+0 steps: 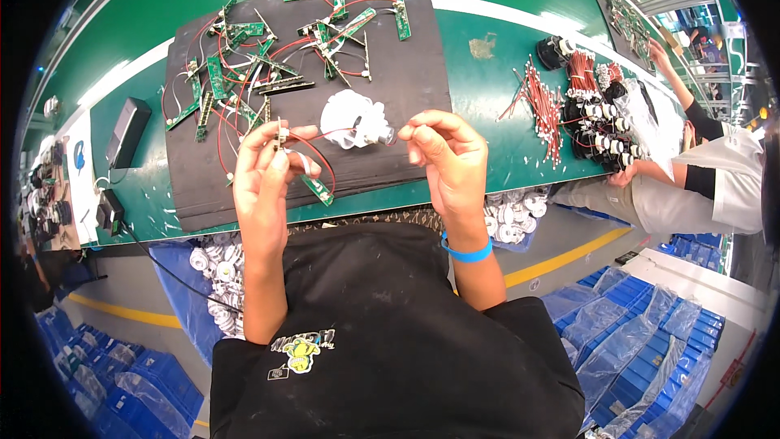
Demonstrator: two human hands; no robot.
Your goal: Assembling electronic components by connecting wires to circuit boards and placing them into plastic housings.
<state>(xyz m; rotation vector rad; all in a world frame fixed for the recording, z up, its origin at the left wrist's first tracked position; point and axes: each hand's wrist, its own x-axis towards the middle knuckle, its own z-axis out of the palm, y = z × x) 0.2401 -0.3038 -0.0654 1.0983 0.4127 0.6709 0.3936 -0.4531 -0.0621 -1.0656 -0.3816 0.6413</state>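
Observation:
My left hand (262, 191) pinches a small circuit board (281, 135) upright between thumb and fingers, over the near edge of a black mat (382, 167). Red and pale wires loop from it to another green board (318, 189) hanging below the fingers. Just right of it, a white round plastic part (345, 116) with a dark grey end lies on the mat. My right hand (455, 167), with a blue band at the wrist, is closed in a pinch beside that grey end. What its fingertips hold is too small to make out.
Several wired green boards (215, 77) lie tangled on the mat's far side. To the right are red wires (543, 110) and black-and-white round parts (597, 134). A black box (128, 132) stands at left. Another person's arm (678, 81) reaches in at right; blue crates (642, 333) stand below.

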